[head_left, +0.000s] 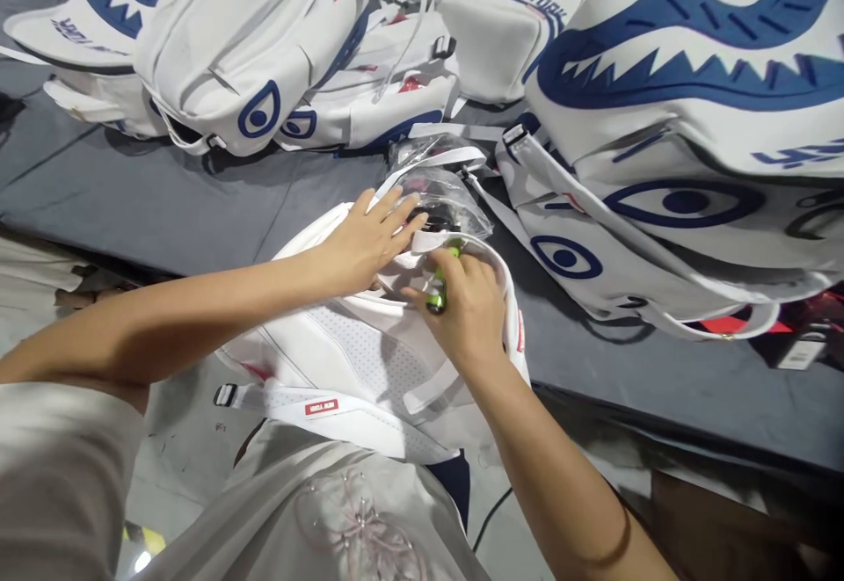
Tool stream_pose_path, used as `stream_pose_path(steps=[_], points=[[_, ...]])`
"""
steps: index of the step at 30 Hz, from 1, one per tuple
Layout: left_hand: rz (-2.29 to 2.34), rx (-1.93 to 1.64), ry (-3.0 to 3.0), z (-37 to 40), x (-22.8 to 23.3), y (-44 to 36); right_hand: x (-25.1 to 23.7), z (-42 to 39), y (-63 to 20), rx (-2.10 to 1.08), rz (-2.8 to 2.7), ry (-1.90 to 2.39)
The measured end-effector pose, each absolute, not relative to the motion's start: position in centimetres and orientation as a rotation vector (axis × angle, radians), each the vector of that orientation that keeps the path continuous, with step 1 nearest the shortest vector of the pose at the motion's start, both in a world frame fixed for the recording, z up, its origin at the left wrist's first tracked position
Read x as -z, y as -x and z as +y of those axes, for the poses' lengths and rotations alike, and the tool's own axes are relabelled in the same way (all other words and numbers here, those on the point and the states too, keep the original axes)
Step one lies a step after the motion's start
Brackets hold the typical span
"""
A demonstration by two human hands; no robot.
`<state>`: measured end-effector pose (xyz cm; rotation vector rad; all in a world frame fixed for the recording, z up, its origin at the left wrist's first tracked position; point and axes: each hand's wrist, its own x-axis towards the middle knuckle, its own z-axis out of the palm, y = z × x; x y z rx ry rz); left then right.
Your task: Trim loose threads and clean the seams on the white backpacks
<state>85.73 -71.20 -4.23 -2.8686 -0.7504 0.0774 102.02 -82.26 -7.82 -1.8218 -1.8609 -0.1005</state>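
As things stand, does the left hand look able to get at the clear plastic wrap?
Probably yes: the left hand is spread over the white bag, right beside the clear plastic wrap, and nothing seems in between.

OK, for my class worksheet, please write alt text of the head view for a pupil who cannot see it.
A person's right hand grips a green object at the opening of a white bag, while the left hand rests, spread, at its rim. Other white bags, some with blue eye designs, sit on a grey table.
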Motion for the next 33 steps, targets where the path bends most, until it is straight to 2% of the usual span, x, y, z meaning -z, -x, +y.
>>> stream_pose_path(steps=[4, 8, 20, 33], points=[[-0.888, -0.044, 2.829, -71.5, 4.5, -85.9, 6.9, -80.0, -100.1, -0.143, -1.913, 2.153], [-0.968, -0.103, 2.833, -71.4, 4.7, -86.1, 6.6, -78.8, -98.1, -0.116, -1.976, 2.323], [-0.913, -0.357, 2.808, -71.3, 4.1, -86.3, 8.6, -79.5, -99.4, -0.073, -1.947, 2.214], [-0.923, -0.323, 2.743, -71.5, 4.6, -86.3, 7.7, -79.2, -98.3, -0.172, -1.939, 2.333]])
